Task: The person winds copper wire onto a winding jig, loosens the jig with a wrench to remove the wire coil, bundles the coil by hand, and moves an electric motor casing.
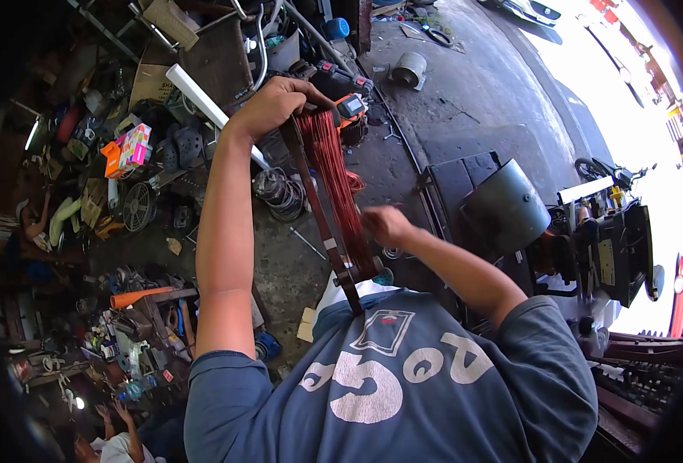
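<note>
A long bundle of reddish-brown copper wire (327, 166) is stretched along a dark, narrow winding frame (316, 185). The frame's near end rests by the front of my dark shirt. At its far end, my left hand (276, 104) is closed around the top, fingers bent over the edge. My right hand (388, 226) is closed beside the lower right side of the wire. Its fingers are curled, and whatever they hold, if anything, is too small to make out.
Beyond the frame is an orange and black device (351, 106). A white tube (196, 96) slants behind my left forearm. A large grey cylinder (507, 207) stands on the right, and a metal can (409, 69) lies farther off. Tools and a fan (138, 207) clutter the left; other people are there.
</note>
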`<state>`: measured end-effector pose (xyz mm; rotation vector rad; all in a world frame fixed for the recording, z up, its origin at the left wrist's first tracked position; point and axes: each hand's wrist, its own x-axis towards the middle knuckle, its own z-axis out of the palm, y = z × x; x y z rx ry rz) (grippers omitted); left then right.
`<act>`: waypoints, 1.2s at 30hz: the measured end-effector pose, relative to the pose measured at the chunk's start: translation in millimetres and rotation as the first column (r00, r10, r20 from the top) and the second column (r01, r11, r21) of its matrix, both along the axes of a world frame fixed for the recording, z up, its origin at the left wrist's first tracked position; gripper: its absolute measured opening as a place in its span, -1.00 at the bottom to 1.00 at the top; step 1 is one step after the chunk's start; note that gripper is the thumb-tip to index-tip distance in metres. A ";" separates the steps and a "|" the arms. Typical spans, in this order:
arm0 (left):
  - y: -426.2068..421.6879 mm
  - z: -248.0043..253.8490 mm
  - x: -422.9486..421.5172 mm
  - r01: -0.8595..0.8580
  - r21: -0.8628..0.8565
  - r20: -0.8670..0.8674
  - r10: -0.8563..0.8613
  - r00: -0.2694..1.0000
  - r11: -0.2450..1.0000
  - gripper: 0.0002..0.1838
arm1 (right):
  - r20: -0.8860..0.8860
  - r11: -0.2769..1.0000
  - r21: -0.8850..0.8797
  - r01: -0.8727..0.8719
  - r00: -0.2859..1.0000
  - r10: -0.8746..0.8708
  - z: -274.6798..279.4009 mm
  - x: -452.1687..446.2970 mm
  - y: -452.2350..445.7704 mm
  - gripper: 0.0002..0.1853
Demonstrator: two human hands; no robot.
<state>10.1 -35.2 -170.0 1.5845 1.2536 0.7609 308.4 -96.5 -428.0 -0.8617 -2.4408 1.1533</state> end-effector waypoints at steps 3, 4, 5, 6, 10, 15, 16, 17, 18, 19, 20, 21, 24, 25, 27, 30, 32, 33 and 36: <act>-1.1 -4.3 -4.6 -0.035 -0.029 0.036 0.036 0.999 0.999 -0.49 | 0.155 0.989 -0.023 -0.144 0.977 0.146 -17.5 42.8 -56.1 -0.82; -1.2 -5.9 -5.4 -0.043 -0.037 0.057 0.045 0.997 0.998 -0.48 | 0.175 0.980 -0.033 -0.194 0.965 0.197 -12.8 48.9 -69.0 -0.83; -1.7 -9.0 -6.1 -0.054 -0.038 0.048 0.055 0.997 0.998 -0.48 | 0.195 0.970 -0.045 -0.240 0.950 0.244 -7.9 55.3 -78.0 -0.83; -0.5 -12.1 -7.7 -0.061 -0.036 0.040 0.063 0.997 0.997 -0.48 | 0.284 0.908 -0.129 -0.399 0.862 0.419 -0.6 58.9 -79.3 -0.80; 10.6 -27.2 -21.9 -0.105 -0.020 -0.053 0.104 0.993 0.994 -0.54 | 0.187 0.853 -0.093 -0.514 0.832 0.522 24.3 72.1 -93.6 -0.79; 9.6 -23.8 -11.4 -0.146 -0.020 -0.089 0.144 0.986 0.989 -0.55 | 0.536 0.720 -0.050 -0.693 0.589 0.605 144.7 49.5 -69.0 -0.81; 14.3 -29.5 -14.7 -0.138 -0.018 -0.090 0.136 0.987 0.990 -0.56 | 0.506 0.726 0.012 -0.688 0.630 0.589 165.8 40.0 -56.6 -0.82; 17.1 -31.7 -15.3 -0.130 -0.016 -0.092 0.128 0.988 0.991 -0.56 | 0.474 0.731 0.074 -0.679 0.669 0.573 182.9 29.4 -41.5 -0.83; 17.5 -28.1 -10.4 -0.111 0.003 -0.083 0.111 0.990 0.994 -0.56 | 0.414 0.717 0.214 -0.663 0.726 0.549 195.5 16.2 -21.6 -0.84; 14.2 -25.6 -1.6 -0.093 0.018 -0.074 0.094 0.993 0.995 -0.56 | 0.344 0.696 0.344 -0.630 0.774 0.531 208.3 2.3 -0.4 -0.86; 12.9 -21.8 1.3 -0.079 0.037 -0.067 0.081 0.994 0.996 -0.57 | 0.308 0.718 0.425 -0.551 0.834 0.458 232.9 -14.7 28.5 -0.87; 12.7 -20.0 0.7 -0.067 0.007 -0.051 0.068 0.996 0.998 -0.58 | 0.150 0.745 0.512 -0.428 0.898 0.413 249.1 -29.8 61.2 -0.87; 10.1 -7.7 10.8 -0.084 -0.059 0.007 0.084 0.996 0.995 -0.64 | 0.046 0.790 0.589 -0.167 0.984 0.174 272.6 -52.2 121.7 -0.77; 5.5 -4.9 16.0 -0.081 -0.045 0.014 0.082 0.997 0.996 -0.63 | 0.016 0.786 0.603 -0.138 0.987 0.161 266.0 -56.9 130.7 -0.74; -0.4 2.4 18.3 -0.085 -0.016 0.021 0.085 0.996 0.996 -0.61 | -0.022 0.803 0.587 -0.098 0.990 0.136 263.8 -65.5 138.5 -0.69; 1.5 2.6 9.2 0.014 0.036 -0.002 -0.014 1.000 0.999 -0.65 | -0.039 0.868 0.495 -0.035 0.997 0.063 263.2 -63.4 133.3 -0.66; 0.7 5.4 8.9 0.066 0.049 0.023 -0.067 0.998 0.997 -0.70 | -0.043 0.887 0.462 -0.012 0.998 0.036 260.1 -64.8 133.6 -0.63; 0.1 5.8 10.9 0.044 0.036 0.022 -0.045 0.999 0.998 -0.72 | -0.047 0.896 0.444 0.000 0.999 0.024 260.4 -64.4 132.5 -0.62; -1.9 8.8 17.4 -0.006 0.026 -0.016 0.006 1.000 1.000 -0.77 | -0.113 0.935 0.351 0.048 0.994 -0.009 249.9 -64.8 132.1 -0.59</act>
